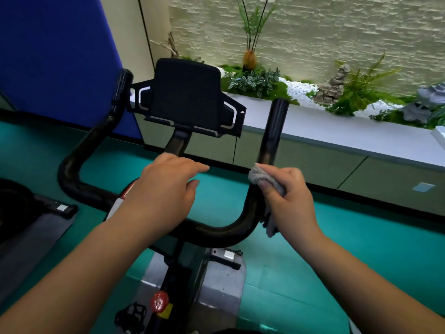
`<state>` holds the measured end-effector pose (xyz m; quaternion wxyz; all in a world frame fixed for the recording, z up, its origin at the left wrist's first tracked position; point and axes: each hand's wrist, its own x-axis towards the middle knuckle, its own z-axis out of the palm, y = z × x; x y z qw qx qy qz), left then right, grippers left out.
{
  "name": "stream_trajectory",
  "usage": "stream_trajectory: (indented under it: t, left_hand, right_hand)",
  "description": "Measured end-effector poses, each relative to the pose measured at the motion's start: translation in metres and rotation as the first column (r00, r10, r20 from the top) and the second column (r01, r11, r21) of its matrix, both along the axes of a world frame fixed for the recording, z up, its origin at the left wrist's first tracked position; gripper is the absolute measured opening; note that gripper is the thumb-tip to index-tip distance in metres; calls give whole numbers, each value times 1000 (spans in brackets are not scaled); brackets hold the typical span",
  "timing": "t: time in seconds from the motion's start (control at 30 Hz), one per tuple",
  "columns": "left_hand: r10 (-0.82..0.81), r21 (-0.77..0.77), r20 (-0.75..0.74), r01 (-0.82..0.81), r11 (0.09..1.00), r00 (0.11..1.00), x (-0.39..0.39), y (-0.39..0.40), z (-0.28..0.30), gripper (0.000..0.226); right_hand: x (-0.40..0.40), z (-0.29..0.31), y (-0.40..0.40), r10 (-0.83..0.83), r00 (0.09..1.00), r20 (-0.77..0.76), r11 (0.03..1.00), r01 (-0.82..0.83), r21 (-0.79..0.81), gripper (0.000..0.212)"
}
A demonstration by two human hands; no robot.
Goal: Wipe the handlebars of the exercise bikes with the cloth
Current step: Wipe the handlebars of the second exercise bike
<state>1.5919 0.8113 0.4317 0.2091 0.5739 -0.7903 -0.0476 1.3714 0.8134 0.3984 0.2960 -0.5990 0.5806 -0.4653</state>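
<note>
Our right hand (pixel 287 196) grips the grey cloth (pixel 263 177) round the handlebar (pixel 250 213) just right of the console (pixel 185 92), our left hand (pixel 166 189) resting open, holding nothing, below it.

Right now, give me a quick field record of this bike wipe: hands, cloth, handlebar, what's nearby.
left hand: open, fingers relaxed over the bar's middle
right hand: grips the grey cloth against the right upright of the handlebar
console: black, above the bar's centre
nearby: planter ledge on the right, red knob below
</note>
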Motion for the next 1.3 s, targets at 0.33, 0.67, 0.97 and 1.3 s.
stream_trajectory:
  t: [0.33,0.67,0.97,1.3]
  left_hand:
    - [186,-29,41,-185,982,982,36,32,-15,31]
    - [89,-27,76,-87,996,993,55,17,-26,40]
    - [25,-40,19,-24,999,1000,58,5,-35,45]
    - [-35,-95,102,45,994,994,59,8,-40,42]
  right_hand:
    - [7,-5,20,16,999,42,1000,-15,-26,25]
    - [16,-27,26,-153,978,144,988,154,1,29]
    - [19,-3,23,-136,990,39,991,135,13,22]
    - [34,-1,40,-200,980,24,979,198,46,18]
